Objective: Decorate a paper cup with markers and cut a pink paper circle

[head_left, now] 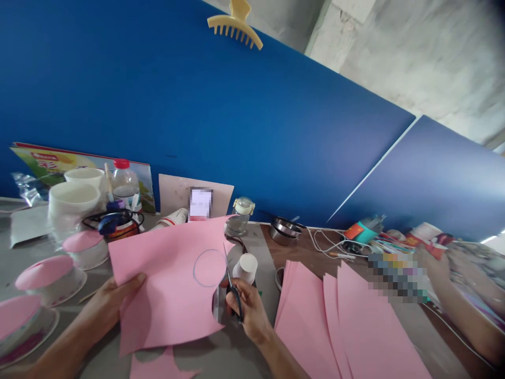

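A pink paper sheet [165, 295] is held up by my left hand [120, 297], its thumb on the front and its fingers behind. A circle is drawn near the sheet's right side, and curved pieces are cut out of that edge. My right hand [248, 310] is closed round the black handles of a pair of scissors [235, 300]. The blades point up along the sheet's right edge, beside the drawn circle. Just behind the scissors stands an upturned white paper cup [246, 266]. Below the sheet lies a pink paper scrap [158, 366].
Pink-topped bowls [45, 273] and stacked white bowls [73, 202] stand at left, near a red-capped bottle [125, 184]. Pink sheets [303, 300] lie at right. Behind are a glass jar [239, 218] and metal bowls [284, 231]. Another person's arm [457, 300] is at far right.
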Action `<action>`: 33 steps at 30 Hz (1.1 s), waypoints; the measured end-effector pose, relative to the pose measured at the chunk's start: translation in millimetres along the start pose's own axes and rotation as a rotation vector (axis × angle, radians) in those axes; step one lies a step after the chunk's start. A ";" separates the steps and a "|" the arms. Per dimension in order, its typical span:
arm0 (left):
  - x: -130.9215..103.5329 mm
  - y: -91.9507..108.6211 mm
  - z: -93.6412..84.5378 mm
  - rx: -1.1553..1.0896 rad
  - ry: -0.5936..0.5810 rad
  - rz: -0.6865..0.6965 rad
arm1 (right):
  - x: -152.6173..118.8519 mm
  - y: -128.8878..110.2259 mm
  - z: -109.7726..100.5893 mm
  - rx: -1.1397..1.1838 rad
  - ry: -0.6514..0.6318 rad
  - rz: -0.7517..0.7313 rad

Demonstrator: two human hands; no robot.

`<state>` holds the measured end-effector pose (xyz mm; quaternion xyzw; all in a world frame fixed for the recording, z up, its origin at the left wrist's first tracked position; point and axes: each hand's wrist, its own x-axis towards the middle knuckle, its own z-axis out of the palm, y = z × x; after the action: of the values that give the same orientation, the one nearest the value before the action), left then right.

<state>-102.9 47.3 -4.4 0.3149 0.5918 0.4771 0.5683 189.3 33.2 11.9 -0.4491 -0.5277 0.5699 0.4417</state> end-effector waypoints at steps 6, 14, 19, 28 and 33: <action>6.2 -5.1 -4.7 -0.185 -0.054 -0.010 | 1.0 0.3 -1.3 -0.017 -0.008 0.025; 9.4 -3.8 -16.4 -0.187 -0.062 -0.034 | 0.9 -4.7 -4.7 -0.054 -0.072 0.072; 10.8 -2.2 -21.4 -0.155 -0.080 -0.039 | 0.7 -5.7 -4.5 -0.061 -0.101 0.075; 3.9 7.7 -23.1 -0.094 -0.047 -0.027 | 0.4 -11.7 -5.6 -0.041 -0.173 0.091; -1.0 16.3 -19.2 -0.054 -0.032 -0.017 | 0.9 -5.8 -5.4 -0.019 -0.182 0.111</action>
<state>-124.1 48.0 9.1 0.3020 0.5723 0.4827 0.5901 194.5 35.6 17.4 -0.4283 -0.5453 0.6269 0.3553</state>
